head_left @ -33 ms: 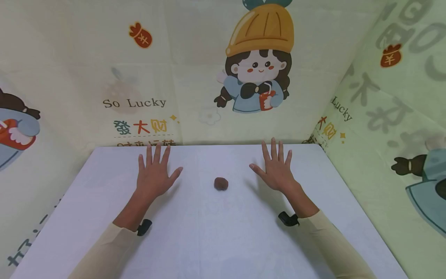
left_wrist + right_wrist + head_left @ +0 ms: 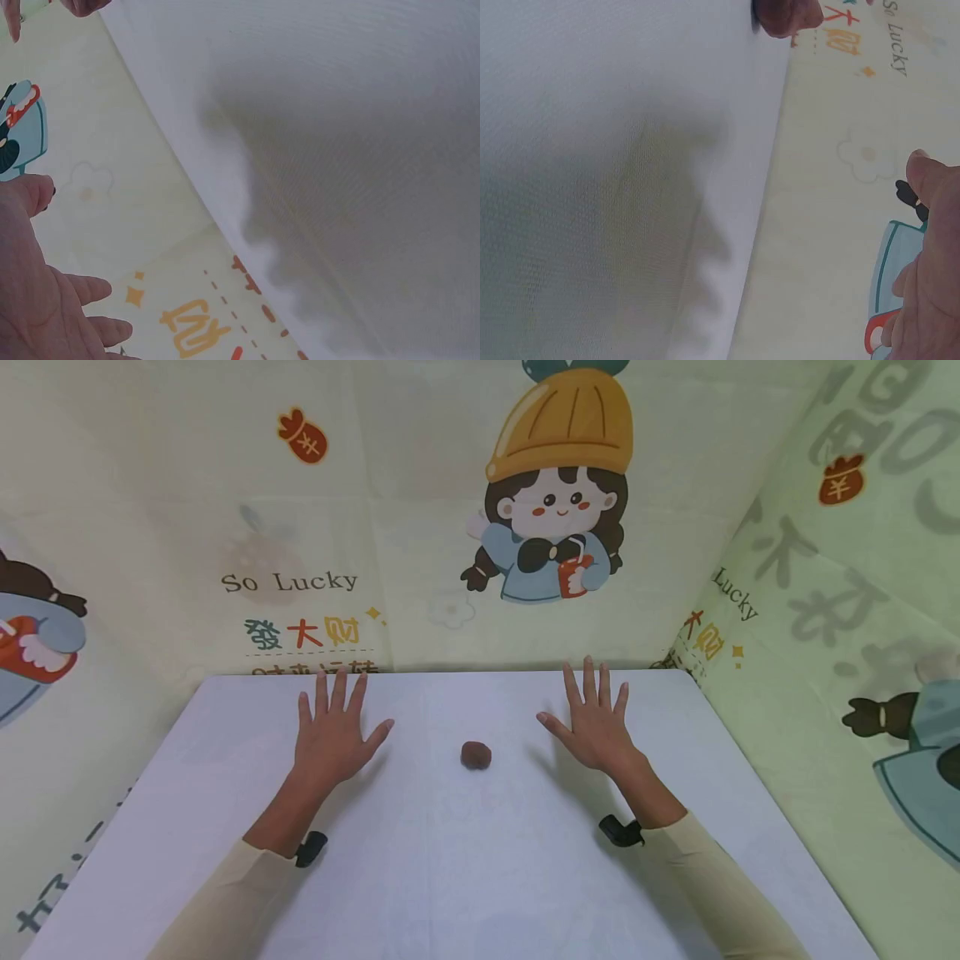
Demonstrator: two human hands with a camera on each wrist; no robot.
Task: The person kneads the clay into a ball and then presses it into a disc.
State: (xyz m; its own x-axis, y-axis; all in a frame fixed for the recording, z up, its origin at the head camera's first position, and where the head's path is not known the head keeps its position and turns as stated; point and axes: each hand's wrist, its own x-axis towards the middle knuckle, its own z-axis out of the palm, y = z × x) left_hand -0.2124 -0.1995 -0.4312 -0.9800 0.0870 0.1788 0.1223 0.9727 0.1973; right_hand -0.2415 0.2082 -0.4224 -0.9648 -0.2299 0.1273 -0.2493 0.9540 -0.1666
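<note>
A small, rounded brown lump (image 2: 476,756), its material not clear, lies on the white tabletop (image 2: 457,877) between the two hands. To its left, the left hand (image 2: 330,743) is held over the table with straight, spread fingers and thumb pointing inward. On the other side, the right hand (image 2: 598,731) mirrors it, fingers straight and spread apart. Both hands are apart from the lump and hold nothing. Part of the left palm (image 2: 34,300) shows at the left wrist view's lower left. The right palm (image 2: 937,285) is partly cut off by the right wrist view's edge.
A pale printed cloth (image 2: 420,527) with cartoon figures and lettering hangs behind the table and along its sides. Each wrist wears a small black device, the left one (image 2: 311,849) and the right one (image 2: 621,831). Shadows of the hands fall on the tabletop.
</note>
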